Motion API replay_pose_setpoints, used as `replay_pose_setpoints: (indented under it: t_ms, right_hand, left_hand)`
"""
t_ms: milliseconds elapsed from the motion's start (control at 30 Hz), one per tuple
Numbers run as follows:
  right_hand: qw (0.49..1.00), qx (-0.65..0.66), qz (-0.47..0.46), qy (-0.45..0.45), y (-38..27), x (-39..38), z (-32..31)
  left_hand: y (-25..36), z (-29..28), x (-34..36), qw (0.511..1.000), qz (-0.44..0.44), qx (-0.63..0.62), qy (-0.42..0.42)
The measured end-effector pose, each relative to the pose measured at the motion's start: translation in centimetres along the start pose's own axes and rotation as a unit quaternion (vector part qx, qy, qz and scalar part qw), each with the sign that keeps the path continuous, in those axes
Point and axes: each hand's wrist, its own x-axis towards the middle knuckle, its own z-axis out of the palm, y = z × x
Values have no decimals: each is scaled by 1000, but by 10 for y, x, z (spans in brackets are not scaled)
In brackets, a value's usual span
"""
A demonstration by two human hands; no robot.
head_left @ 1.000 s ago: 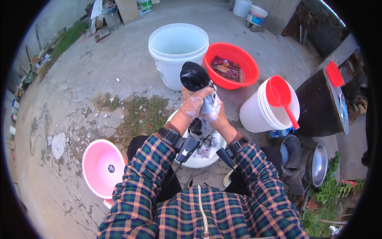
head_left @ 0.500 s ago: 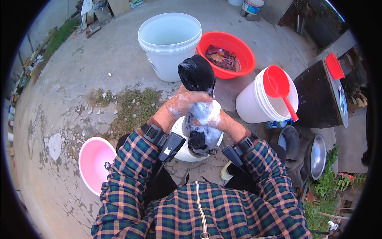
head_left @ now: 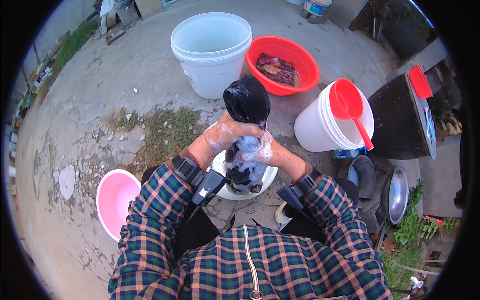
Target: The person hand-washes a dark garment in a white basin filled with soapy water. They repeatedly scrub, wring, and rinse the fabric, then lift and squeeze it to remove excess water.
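A wet black cloth (head_left: pixel 246 102), lathered with white suds, is bunched upright in front of me. My left hand (head_left: pixel 227 134) is wrapped round its upper part, where a smooth black bulge sticks out above the fist. Just below and to the right, my right hand (head_left: pixel 267 152) grips the soapy middle, its fingers partly covered by foam. The cloth's crumpled lower end hangs over a white basin (head_left: pixel 265 181) between my knees. Cloth and hands hide much of that basin.
Ahead stands a large white bucket (head_left: pixel 212 75) beside a red basin (head_left: pixel 307 85) with patterned cloth in it. At right, a red dipper (head_left: pixel 346 100) lies across another white bucket (head_left: pixel 315 130), near a dark barrel (head_left: pixel 395 122) and metal bowl (head_left: pixel 398 195). A pink basin (head_left: pixel 117 192) sits left.
Both hands have closed in on the cloth slightly lower, and its black top bulge now looks rounder and smoother. The surroundings have shifted slightly up and left in the picture.
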Motion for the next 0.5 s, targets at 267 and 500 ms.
replay_pose_setpoints:
  t_ms: [267, 500]
  right_hand:
    - [995, 67, -14, 74, -4, 4, 3]
    - [990, 85, -30, 106, -12, 6, 6]
  left_hand:
    - [-5, -2, 5, 997, 53, -60, -22]
    - [2, -2, 4, 993, 43, -107, -24]
